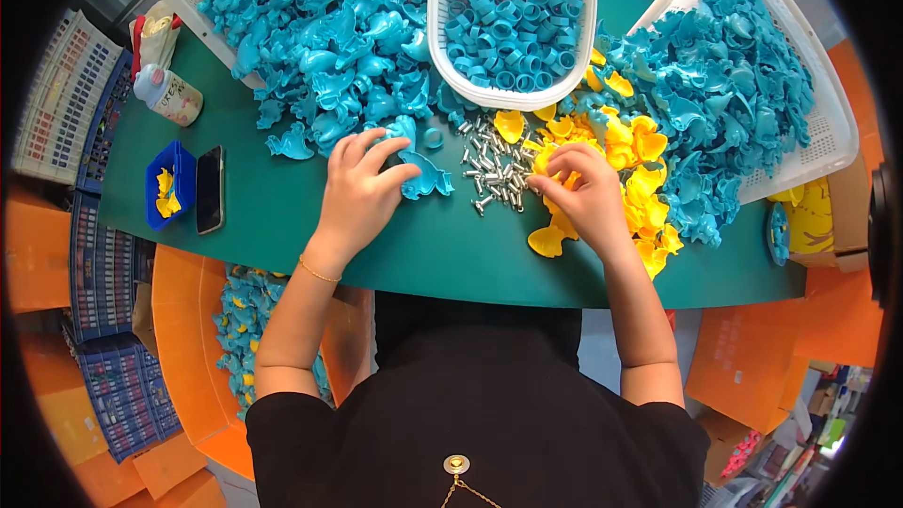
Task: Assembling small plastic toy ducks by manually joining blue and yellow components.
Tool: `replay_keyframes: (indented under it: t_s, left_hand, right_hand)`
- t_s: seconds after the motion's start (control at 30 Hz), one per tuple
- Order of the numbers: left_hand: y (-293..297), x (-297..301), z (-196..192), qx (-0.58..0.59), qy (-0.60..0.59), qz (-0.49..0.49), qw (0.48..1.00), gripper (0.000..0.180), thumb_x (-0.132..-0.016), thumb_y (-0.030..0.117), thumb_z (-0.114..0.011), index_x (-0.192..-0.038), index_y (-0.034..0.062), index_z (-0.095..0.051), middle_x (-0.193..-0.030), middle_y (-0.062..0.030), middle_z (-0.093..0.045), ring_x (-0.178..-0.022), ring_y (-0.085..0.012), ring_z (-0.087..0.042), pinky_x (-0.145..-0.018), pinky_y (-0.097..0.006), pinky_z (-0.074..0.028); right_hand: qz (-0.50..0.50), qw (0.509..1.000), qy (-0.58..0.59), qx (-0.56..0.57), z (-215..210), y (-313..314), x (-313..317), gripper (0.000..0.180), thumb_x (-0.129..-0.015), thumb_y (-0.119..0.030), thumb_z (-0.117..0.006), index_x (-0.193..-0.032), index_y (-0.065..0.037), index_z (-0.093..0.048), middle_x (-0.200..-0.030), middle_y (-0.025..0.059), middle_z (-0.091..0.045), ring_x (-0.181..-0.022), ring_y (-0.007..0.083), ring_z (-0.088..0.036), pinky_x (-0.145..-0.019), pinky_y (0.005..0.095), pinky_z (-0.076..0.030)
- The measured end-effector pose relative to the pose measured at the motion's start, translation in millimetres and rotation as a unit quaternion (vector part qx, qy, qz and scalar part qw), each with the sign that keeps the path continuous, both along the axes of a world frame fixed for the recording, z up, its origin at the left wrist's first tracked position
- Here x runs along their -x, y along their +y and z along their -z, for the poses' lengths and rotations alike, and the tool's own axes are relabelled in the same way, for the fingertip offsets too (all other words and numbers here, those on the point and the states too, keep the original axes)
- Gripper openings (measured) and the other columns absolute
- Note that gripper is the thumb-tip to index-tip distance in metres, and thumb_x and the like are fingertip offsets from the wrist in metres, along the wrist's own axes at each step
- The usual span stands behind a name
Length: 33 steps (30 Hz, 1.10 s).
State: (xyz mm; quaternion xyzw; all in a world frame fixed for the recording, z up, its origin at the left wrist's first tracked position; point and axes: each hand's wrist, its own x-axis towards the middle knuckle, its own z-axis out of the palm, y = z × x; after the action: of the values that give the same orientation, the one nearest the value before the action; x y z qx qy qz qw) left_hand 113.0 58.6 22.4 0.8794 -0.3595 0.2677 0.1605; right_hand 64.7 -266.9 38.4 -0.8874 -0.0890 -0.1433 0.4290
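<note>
My left hand (362, 183) is at the table's middle, its thumb and fingers closed on a moulded blue plastic shell piece (428, 179). A small blue ring (433, 137) lies just beyond that piece. Over the edge of a heap of yellow plastic shell pieces (644, 193), my right hand (588, 193) has its thumb and forefinger close together. Whatever they pinch, if anything, is too small to tell. Between my hands lies a loose pile of small silver metal pins (494, 165), right beside the right fingertips.
A white basket (513, 94) of blue rings stands at the back. Blue shell pieces heap up at the back left (320, 28) and spill from a white crate (800, 66) at right. A phone (211, 190), blue bin (171, 212) and bottle (169, 96) sit left.
</note>
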Motion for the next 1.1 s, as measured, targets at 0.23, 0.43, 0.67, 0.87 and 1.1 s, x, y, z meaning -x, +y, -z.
replay_keyframes:
  t_s: [0.23,0.43,0.67,0.87,1.1]
  left_hand:
    - [-6.7,48.1,-7.0,0.068,0.156,0.059,0.984,0.026,-0.075,0.005,-0.078,-0.096,0.0204,-0.076,-0.119,-0.0007,-0.069,-0.113,-0.0299,-0.062,-0.100,-0.046,-0.047]
    - [-14.6,84.8,15.5,0.082,0.221,0.082,0.968,0.029,-0.074,-0.001,-0.076,-0.098,0.0154,-0.078,-0.116,-0.0022,-0.072,-0.105,-0.0295,-0.065,-0.094,-0.043,-0.052]
    - [-18.2,95.0,21.3,0.197,0.254,0.066,0.945,0.034,-0.081,-0.002,-0.073,-0.112,0.0102,-0.076,-0.124,-0.0101,-0.071,-0.110,-0.0323,-0.064,-0.097,-0.043,-0.052]
    - [-36.3,116.0,10.1,0.172,0.246,-0.077,0.951,0.068,-0.074,0.041,-0.093,-0.128,0.0070,-0.068,-0.132,-0.0105,-0.064,-0.115,-0.0291,-0.061,-0.100,-0.041,-0.046]
    - [-33.0,96.8,2.3,0.161,0.292,-0.008,0.943,0.070,-0.076,0.042,-0.092,-0.133,0.0098,-0.068,-0.137,-0.0096,-0.063,-0.115,-0.0290,-0.061,-0.102,-0.044,-0.045]
  right_hand:
    - [0.030,0.981,0.103,-0.164,-11.3,11.5,32.6,0.018,-0.090,-0.015,-0.086,-0.097,-0.003,-0.074,-0.076,-0.0046,-0.065,-0.062,0.0041,-0.053,-0.057,0.0216,-0.040]
    - [-0.068,0.990,0.112,-0.047,-10.3,31.3,63.0,0.017,-0.089,-0.016,-0.085,-0.096,-0.003,-0.076,-0.076,0.0020,-0.068,-0.057,0.0069,-0.055,-0.052,0.0250,-0.041]
    - [-0.167,0.985,0.005,0.042,23.2,42.7,87.2,0.023,-0.083,-0.006,-0.083,-0.104,-0.005,-0.075,-0.101,0.0098,-0.074,-0.088,0.0285,-0.072,-0.074,0.0383,-0.058]
    - [-0.163,0.986,0.044,0.006,28.9,35.8,94.5,0.026,-0.081,0.000,-0.081,-0.106,-0.005,-0.075,-0.109,0.0099,-0.073,-0.098,0.0292,-0.071,-0.085,0.0373,-0.057]
    - [-0.144,0.986,0.072,-0.049,25.3,31.0,98.3,0.023,-0.082,0.002,-0.082,-0.103,-0.003,-0.075,-0.107,0.0107,-0.074,-0.097,0.0279,-0.072,-0.085,0.0365,-0.057]
